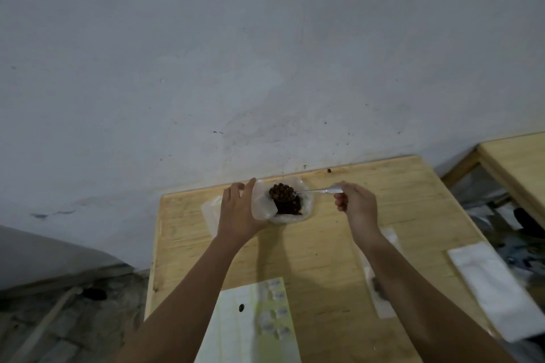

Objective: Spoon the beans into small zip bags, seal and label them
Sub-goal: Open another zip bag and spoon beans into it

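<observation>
At the table's far edge lies a clear plastic bag of dark brown beans (287, 206). My right hand (355, 203) grips the handle of a metal spoon (315, 191). Its bowl, heaped with beans (280, 191), hovers over the bag. My left hand (240, 209) holds a small clear zip bag (261, 200) upright just left of the spoon, thumb along its edge. A sheet of small labels (275, 309) lies near me. Another small bag holding some beans (377, 289) lies under my right forearm.
A wooden table (324, 259) stands against a grey wall. A stack of empty white zip bags (498, 286) lies at the right edge. One loose bean (241, 307) sits on the label sheet. A second wooden table (519, 168) stands at the right, with clutter on the floor between.
</observation>
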